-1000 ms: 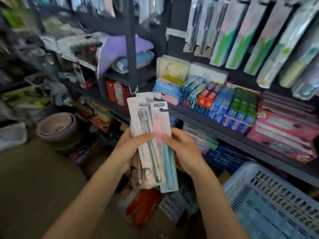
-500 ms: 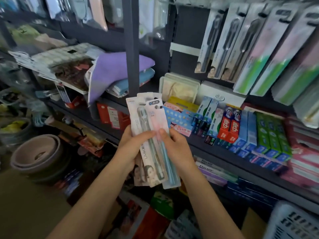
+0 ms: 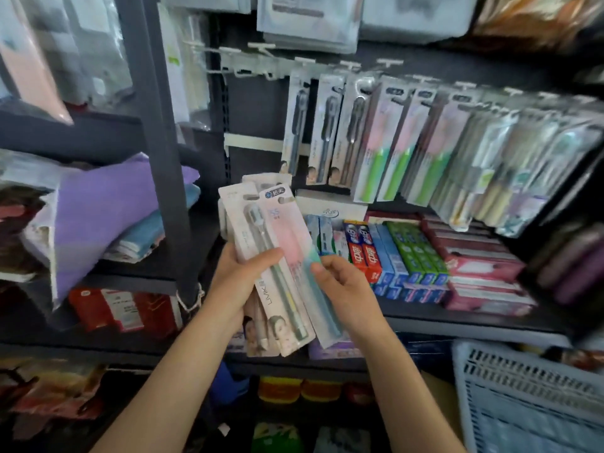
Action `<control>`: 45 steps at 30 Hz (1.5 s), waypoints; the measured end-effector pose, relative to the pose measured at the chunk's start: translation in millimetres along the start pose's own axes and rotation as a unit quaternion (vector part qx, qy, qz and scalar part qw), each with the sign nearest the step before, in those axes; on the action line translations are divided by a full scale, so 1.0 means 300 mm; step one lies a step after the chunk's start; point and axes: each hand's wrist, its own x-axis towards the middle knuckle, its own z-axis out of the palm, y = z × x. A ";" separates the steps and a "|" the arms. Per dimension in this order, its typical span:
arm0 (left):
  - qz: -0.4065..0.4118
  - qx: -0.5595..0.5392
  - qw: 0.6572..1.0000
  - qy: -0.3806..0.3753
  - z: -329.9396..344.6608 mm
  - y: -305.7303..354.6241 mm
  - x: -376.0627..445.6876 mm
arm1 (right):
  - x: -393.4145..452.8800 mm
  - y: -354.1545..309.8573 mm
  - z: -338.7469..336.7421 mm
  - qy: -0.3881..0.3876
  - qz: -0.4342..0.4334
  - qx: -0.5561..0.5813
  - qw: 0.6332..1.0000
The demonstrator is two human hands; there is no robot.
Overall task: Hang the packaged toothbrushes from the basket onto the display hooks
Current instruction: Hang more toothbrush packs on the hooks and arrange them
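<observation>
a fan of packaged toothbrushes (image 3: 271, 256) is gripped in the left hand (image 3: 238, 282), while one pack is pinched by the right hand (image 3: 343, 286). many packs are already hung on the display hooks (image 3: 261, 50); the held ones are not yet hung, and the basket (image 3: 523, 393) is seen at lower right.

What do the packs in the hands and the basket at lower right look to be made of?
Toothbrush packs: seemingly printed card backing under a clear plastic blister, since the brush shows through and the front catches a light sheen. The left hand and right hand grip them.
Basket: looks like moulded plastic, pale blue-white and matte, with rows of regular slots in its wall.
</observation>
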 end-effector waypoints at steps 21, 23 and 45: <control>0.039 -0.052 0.998 0.020 0.507 0.054 0.162 | 0.371 -0.179 -0.490 0.104 -0.158 -0.056 0.980; 0.043 -0.045 0.998 0.022 0.518 0.050 0.170 | 0.391 -0.176 -0.500 0.107 -0.168 -0.068 0.978; 0.022 -0.010 0.999 0.037 0.526 0.004 0.248 | 0.456 0.027 -0.431 0.127 -0.049 -0.080 0.988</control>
